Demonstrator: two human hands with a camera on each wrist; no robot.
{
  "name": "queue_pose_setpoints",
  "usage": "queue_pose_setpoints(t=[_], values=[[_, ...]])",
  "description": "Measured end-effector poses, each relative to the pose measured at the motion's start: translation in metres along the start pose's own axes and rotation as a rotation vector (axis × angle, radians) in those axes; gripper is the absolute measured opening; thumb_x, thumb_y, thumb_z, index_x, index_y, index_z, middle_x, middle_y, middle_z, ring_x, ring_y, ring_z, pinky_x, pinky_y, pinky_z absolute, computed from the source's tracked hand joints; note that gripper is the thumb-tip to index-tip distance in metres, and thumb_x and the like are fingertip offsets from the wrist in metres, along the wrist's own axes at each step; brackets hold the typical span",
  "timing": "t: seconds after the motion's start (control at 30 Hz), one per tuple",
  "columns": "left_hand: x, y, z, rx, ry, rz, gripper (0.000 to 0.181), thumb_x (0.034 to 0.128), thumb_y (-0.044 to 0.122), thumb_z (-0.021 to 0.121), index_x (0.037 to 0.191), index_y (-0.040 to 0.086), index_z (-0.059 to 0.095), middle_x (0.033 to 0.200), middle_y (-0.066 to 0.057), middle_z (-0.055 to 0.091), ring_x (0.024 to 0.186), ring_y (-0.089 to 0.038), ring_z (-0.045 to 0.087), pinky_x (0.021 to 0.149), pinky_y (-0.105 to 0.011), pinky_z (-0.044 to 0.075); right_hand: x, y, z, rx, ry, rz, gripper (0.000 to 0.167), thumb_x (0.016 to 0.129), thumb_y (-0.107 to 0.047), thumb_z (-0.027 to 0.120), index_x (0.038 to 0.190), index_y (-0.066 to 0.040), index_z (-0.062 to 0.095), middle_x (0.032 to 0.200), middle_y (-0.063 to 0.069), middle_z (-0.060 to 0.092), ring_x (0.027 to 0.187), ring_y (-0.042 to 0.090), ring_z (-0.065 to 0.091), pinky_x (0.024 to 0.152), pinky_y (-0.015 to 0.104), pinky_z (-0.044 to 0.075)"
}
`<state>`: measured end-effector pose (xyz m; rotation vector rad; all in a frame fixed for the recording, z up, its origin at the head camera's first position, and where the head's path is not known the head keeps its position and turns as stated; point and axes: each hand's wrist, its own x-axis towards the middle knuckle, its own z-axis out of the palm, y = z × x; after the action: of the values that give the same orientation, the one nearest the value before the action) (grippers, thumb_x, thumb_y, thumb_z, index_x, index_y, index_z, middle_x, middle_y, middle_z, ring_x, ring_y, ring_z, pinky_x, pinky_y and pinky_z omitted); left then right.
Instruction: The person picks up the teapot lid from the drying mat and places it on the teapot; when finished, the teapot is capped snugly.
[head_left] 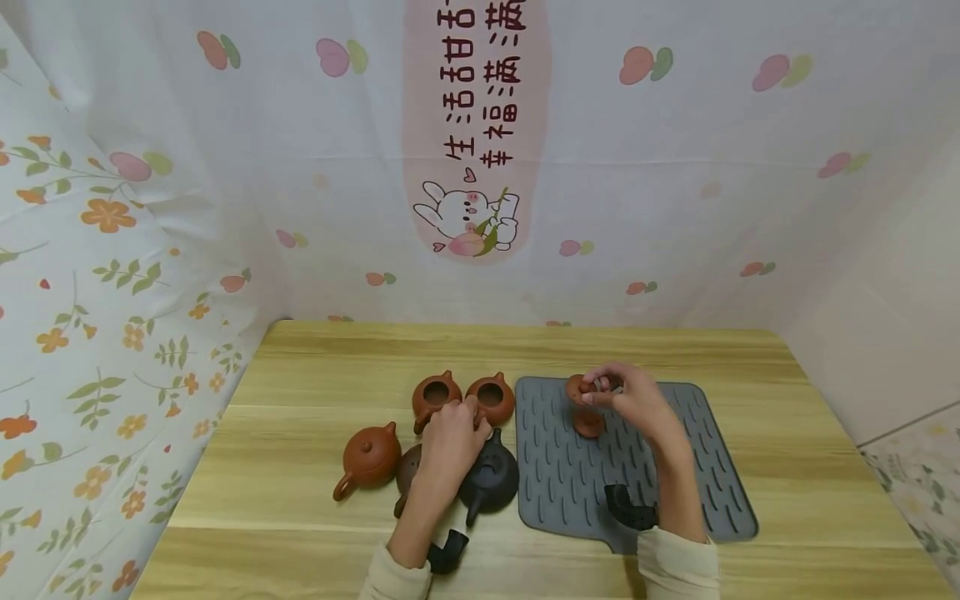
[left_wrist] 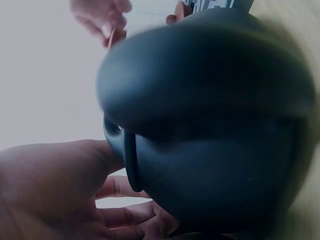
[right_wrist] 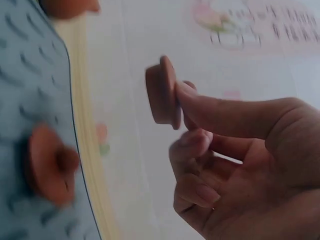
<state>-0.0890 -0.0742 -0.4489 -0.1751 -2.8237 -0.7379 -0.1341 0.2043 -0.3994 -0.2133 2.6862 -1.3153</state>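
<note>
My right hand (head_left: pixel 633 400) pinches a reddish-brown teapot lid (right_wrist: pixel 162 95) by its knob, above the grey mat. A second lid (head_left: pixel 588 423) lies below it on the mat, knob up. My left hand (head_left: pixel 450 437) reaches over the teapots, its thumb and fingers at the near side of a lidless reddish-brown teapot (head_left: pixel 492 398), where they seem to grip the handle; the fingertips are partly hidden. Another lidless teapot (head_left: pixel 435 393) stands left of it. A black teapot (head_left: pixel 491 473) sits right of my left wrist and blocks much of the left wrist view.
An orange-brown lidded teapot (head_left: pixel 371 456) stands at the left of the group. A dark brown teapot (head_left: pixel 408 468) is partly covered by my left forearm. The grey ridged mat (head_left: pixel 547 492) lies on the wooden table (head_left: pixel 285 467), with a printed cloth (head_left: pixel 337 208) behind.
</note>
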Motion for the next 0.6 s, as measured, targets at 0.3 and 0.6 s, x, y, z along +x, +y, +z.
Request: queue_pose_setpoints(t=[0.3,0.6], values=[[0.001,0.000,-0.001,-0.001,-0.005,-0.002,0.022,0.0932,0.007,0.081,0.083,0.006,0.062,0.067,-0.003,0.048,0.056,-0.024,0.057,0.051,-0.034,0.039,0.010,-0.028,0.035,0.008,0.062,-0.071,0.014,0.097,0.003,0.079,0.111,0.001,0.075,0.092,0.009,0.059,0.088,0.026,0.057,0.078,0.042,0.043],[-0.001,0.000,-0.001,-0.012,0.003,0.000,0.029,0.0925,0.005,0.080,0.079,0.009,0.055,0.066,0.000,0.040,0.054,-0.020,0.050,0.052,-0.032,0.034,0.013,-0.033,0.049,-0.009,0.063,-0.072,0.014,0.096,0.001,0.082,0.108,0.000,0.076,0.091,0.007,0.058,0.089,0.026,0.059,0.079,0.042,0.045]])
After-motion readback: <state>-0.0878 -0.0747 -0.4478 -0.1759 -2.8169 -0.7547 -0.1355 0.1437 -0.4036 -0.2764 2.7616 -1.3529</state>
